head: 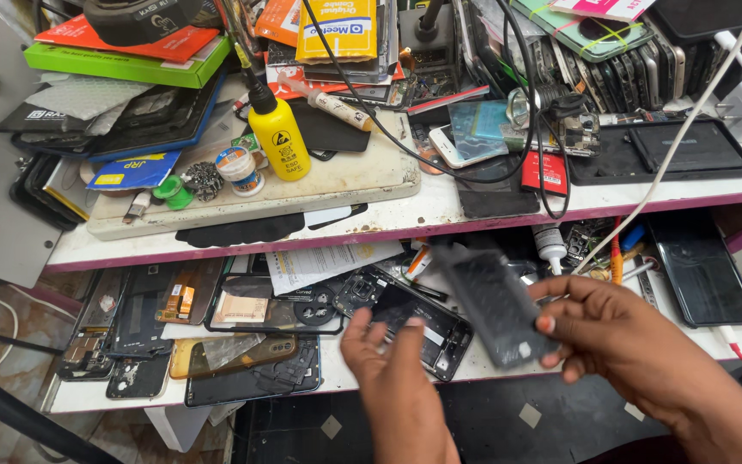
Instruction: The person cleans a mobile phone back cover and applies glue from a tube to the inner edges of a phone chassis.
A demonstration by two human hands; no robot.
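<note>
My right hand (620,331) pinched the dark phone panel (495,305) just right of the opened phone (414,322), probably for a look, while my left hand (388,357) hovered loose-fingered, its grip empty.

View, single: head-worn camera, looking steeply down and forward over a cluttered two-tier desk (405,225). Close range; both hands enter from the bottom edge. Floor visible lower left.

Two bare hands, bare forearms, no sleeves, no rings
</note>
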